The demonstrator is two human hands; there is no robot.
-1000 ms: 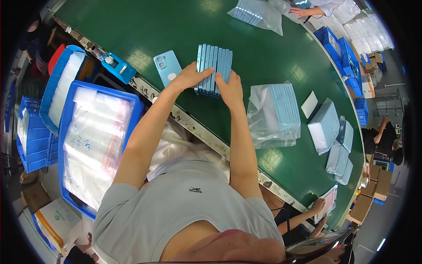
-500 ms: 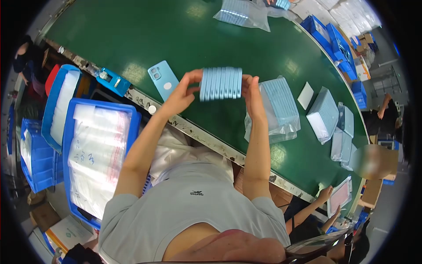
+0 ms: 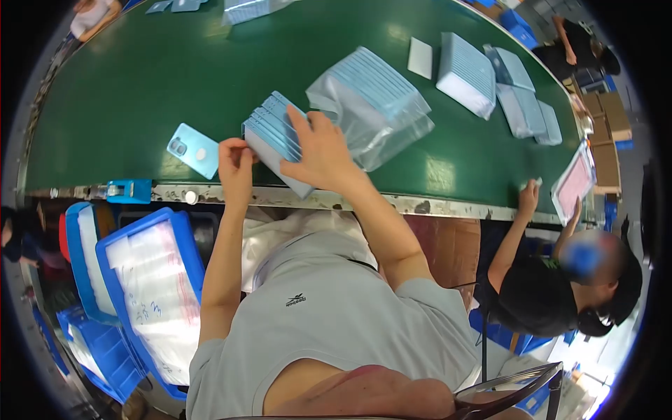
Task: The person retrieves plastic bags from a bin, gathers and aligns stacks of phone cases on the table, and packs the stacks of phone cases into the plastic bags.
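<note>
A stack of light blue phone back covers (image 3: 269, 129) sits tilted on the green table in front of me, its upper covers fanned unevenly. My right hand (image 3: 322, 150) is wrapped over the stack's right side, index finger along the top and thumb on the near side. At the stack's left corner, my left hand (image 3: 236, 168) has its fingertips pinched together; what is between them is hidden. A single light blue phone back cover (image 3: 192, 151) with a white round spot lies left of my left hand. Right of the stack lies a clear plastic bag (image 3: 399, 133) holding more covers.
Farther right are a white card (image 3: 421, 58), a block of covers (image 3: 467, 73) and several bagged packs (image 3: 518, 108). A blue tape dispenser (image 3: 129, 191) sits on the table's near edge. Below it stands a blue bin (image 3: 189, 245) of plastic bags. A co-worker (image 3: 553, 294) handles a pink sheet.
The row of covers, held up between both hands before, is now down on the table to the left. My right hand has moved over it; my left has moved to its corner. The view has turned.
</note>
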